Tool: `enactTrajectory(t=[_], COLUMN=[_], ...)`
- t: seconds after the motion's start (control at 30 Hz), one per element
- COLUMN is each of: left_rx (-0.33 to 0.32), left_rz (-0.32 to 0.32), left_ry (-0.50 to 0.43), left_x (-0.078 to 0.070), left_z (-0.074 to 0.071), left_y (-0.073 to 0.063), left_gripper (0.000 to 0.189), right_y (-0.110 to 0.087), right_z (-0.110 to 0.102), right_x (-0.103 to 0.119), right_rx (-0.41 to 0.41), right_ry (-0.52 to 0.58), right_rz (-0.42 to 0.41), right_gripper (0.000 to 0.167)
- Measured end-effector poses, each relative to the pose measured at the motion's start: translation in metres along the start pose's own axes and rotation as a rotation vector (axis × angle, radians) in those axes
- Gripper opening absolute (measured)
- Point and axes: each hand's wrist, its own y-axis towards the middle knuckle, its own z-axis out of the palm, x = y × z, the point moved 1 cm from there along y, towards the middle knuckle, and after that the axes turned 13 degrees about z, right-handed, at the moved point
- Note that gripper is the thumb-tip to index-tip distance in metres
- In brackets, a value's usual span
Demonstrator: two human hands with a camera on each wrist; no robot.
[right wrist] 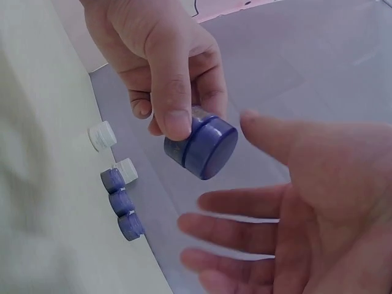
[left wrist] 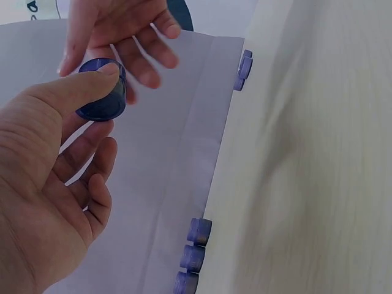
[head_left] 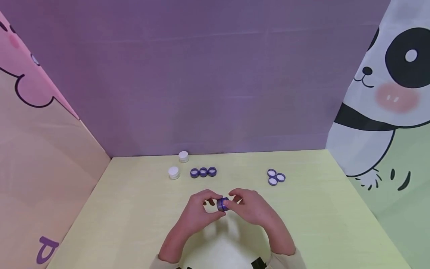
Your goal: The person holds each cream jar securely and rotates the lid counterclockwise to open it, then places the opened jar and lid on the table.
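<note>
A small round dark blue jar (right wrist: pixel 211 147) with its lid on is held up above the table, tilted on its side. My left hand (head_left: pixel 200 209) pinches it, thumb (left wrist: pixel 92 89) on one side and fingers on the other; the remaining fingers curl loosely. Close beside the lid end is my right hand (head_left: pixel 250 205), its fingers spread and slightly bent in the right wrist view. There the right thumb (right wrist: pixel 269 135) comes near the lid's edge, with a gap between. In the head view that thumb overlaps the jar.
Three blue jars (head_left: pixel 203 172) stand in a row behind the hands. Two white jars (head_left: pixel 174 172) are left of them, one farther back. Three blue lids (head_left: pixel 273 181) with white insides lie clustered at the right. A purple curtain (head_left: pixel 218 82) borders the table's far edge.
</note>
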Motion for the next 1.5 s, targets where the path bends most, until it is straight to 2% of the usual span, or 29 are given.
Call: enactTrajectory(t=[0.17,0.27,0.53,0.77,0.97,1.23,1.5], left_rx=[0.001,0.001,0.002,0.02,0.026,0.027,0.022], left_rz=[0.011,0.002,-0.011,-0.018,-0.013,-0.002,0.015], left_ry=[0.011,-0.001,-0.012,-0.036,-0.027,-0.002,-0.016], left_x=[0.0006,-0.0001,0.0008,0.0,-0.0003,-0.004,-0.0068], left_z=[-0.001,-0.0018,-0.0028,-0.0037,-0.0039,-0.0064,-0.0083], left_y=[0.0001,-0.0005,-0.0014,-0.0017,-0.0015,-0.0009,-0.001], left_gripper=[0.034,0.035,0.035,0.034,0.035,0.036,0.037], right_y=[0.0006,0.0007,0.0019,0.0026,0.001,-0.0023,-0.0009], right_z=[0.002,0.0029,0.003,0.0021,0.0001,-0.0002,0.0007], right_x=[0.001,0.0011,-0.0027,-0.0044,-0.0017,0.0005,0.0006], right_rx=[0.022,0.037,0.063,0.07,0.076,0.027,0.044], right_ry=[-0.055,-0.047,-0.009,0.027,0.047,-0.018,-0.001], right_rz=[-0.019,-0.031,-0.109,-0.179,-0.124,-0.036,-0.083], right_gripper=[0.043,0.041,0.021,0.027,0.043,0.036,0.028])
